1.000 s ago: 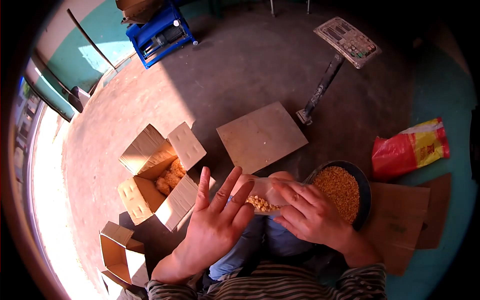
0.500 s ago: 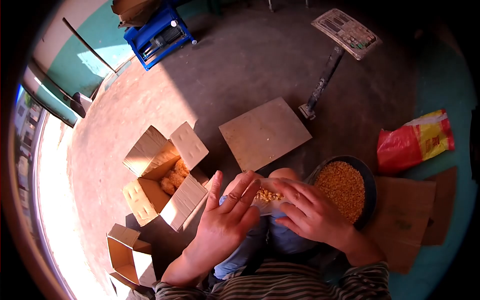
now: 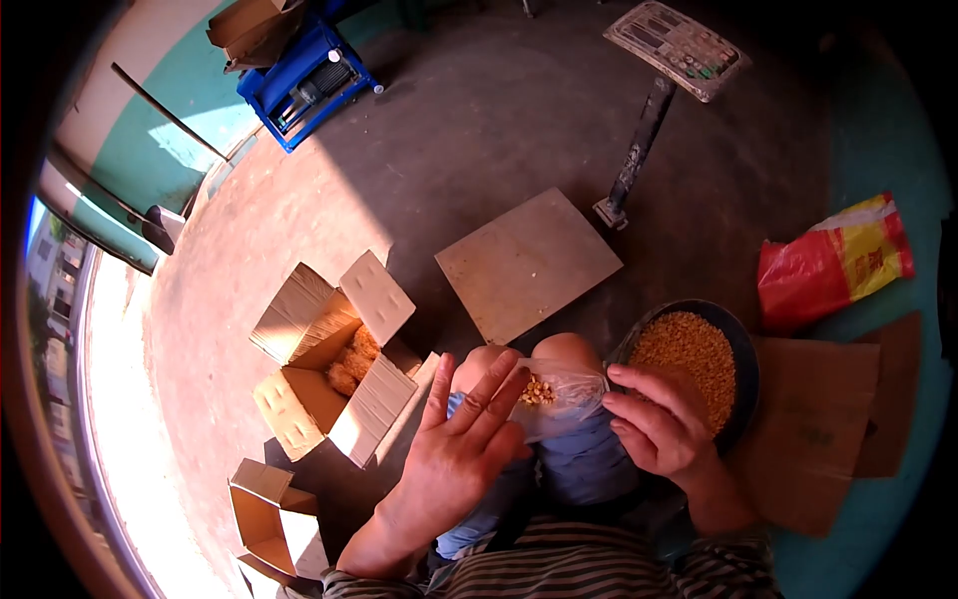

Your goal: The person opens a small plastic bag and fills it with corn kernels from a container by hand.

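1. Our left hand (image 3: 454, 439), fingers spread, is at the left side of a clear plastic bag (image 3: 579, 394); we cannot tell whether it pinches the film.
2. Our right hand (image 3: 667, 424), apart from it, pinches the bag's right edge.
3. The bag is just above our knees (image 3: 565, 351), some golden kernels (image 3: 539, 392) gathered toward its left end. We judge it light, limp, slippery and easily torn; the bare film edges should give the surest hold, clear of the kernels.
4. To the right sits a dark basin (image 3: 750, 394) of similar grain (image 3: 689, 354); to the left, a carton (image 3: 374, 411).
5. Beyond lies a flat platform (image 3: 529, 262); farthest, a blue machine (image 3: 299, 95).
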Action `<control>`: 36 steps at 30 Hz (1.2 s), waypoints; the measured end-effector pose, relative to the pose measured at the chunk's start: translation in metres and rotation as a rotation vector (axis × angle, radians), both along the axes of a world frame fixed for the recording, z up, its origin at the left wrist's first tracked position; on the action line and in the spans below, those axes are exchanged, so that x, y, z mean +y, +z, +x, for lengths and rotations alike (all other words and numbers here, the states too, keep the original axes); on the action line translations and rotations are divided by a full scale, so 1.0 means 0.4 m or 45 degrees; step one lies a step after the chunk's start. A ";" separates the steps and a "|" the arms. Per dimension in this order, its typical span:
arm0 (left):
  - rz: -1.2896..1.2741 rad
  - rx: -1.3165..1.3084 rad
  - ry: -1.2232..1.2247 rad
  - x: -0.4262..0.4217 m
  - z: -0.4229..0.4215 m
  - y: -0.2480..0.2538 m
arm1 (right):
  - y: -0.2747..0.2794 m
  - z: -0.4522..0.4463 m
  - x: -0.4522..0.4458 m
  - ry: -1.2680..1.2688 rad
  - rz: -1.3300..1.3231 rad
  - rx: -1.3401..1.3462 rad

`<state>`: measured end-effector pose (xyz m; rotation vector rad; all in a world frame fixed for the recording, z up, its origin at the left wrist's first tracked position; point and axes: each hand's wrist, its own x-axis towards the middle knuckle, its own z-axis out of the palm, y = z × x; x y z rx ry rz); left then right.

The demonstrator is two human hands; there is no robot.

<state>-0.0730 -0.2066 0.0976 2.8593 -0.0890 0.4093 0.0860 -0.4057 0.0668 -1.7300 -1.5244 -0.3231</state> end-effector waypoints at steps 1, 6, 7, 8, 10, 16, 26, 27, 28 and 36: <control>0.001 -0.001 0.000 0.000 0.000 0.000 | -0.027 0.013 -0.021 -0.191 0.008 0.122; -0.033 -0.006 0.015 -0.003 0.001 -0.004 | -0.297 0.124 -0.173 -1.159 -0.391 0.443; -0.033 -0.008 0.017 -0.003 -0.001 -0.004 | -0.360 0.137 -0.228 -1.262 -0.559 0.388; -0.070 0.009 0.015 -0.003 -0.003 -0.004 | -0.419 0.145 -0.276 -1.357 -0.728 0.329; -0.106 0.034 0.021 -0.002 -0.010 -0.004 | -0.547 0.148 -0.341 -1.478 -0.717 0.214; -0.551 -0.061 0.074 0.011 -0.008 -0.018 | -0.723 0.124 -0.388 -1.527 -1.065 0.273; -1.026 -0.168 0.640 -0.031 -0.031 -0.070 | -0.576 0.087 -0.198 -1.273 -0.987 1.156; -1.061 -0.181 0.627 -0.040 -0.029 -0.077 | -0.587 0.094 -0.203 -1.272 -0.987 1.155; -1.060 -0.181 0.630 -0.045 -0.027 -0.080 | -0.607 0.107 -0.212 -1.244 -1.020 1.256; -1.325 -0.109 0.692 -0.045 -0.020 -0.096 | -0.775 0.169 -0.408 0.074 0.645 3.091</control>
